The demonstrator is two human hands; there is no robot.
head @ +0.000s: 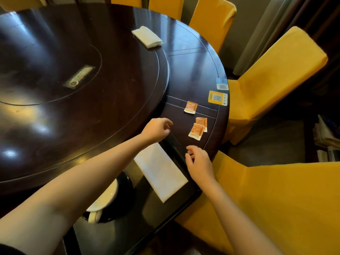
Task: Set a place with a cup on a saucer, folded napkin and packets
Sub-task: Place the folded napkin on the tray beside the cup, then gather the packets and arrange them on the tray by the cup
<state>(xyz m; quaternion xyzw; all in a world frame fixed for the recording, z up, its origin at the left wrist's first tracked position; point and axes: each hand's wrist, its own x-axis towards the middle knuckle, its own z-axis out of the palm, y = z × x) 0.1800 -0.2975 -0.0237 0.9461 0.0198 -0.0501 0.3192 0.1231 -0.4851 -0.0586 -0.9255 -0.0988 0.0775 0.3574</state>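
Note:
A white cup (103, 197) stands on a black saucer (127, 188) on a black tray (184, 201), partly hidden by my left forearm. A folded white napkin (161, 172) lies on the tray to the cup's right. Three orange packets lie on the dark table beyond the tray: one (191, 107) farther off, and two (198, 128) that overlap. My left hand (156, 130) hovers left of the packets with fingers loosely curled and holds nothing. My right hand (197, 161) hovers just below the packets, fingers relaxed and empty.
The round dark table (193, 70) carries a large turntable (82, 70). A second folded white napkin (147, 36) lies at the far side. Two QR stickers (218, 97) sit at the table's right edge. Yellow-covered chairs (276, 74) ring the table.

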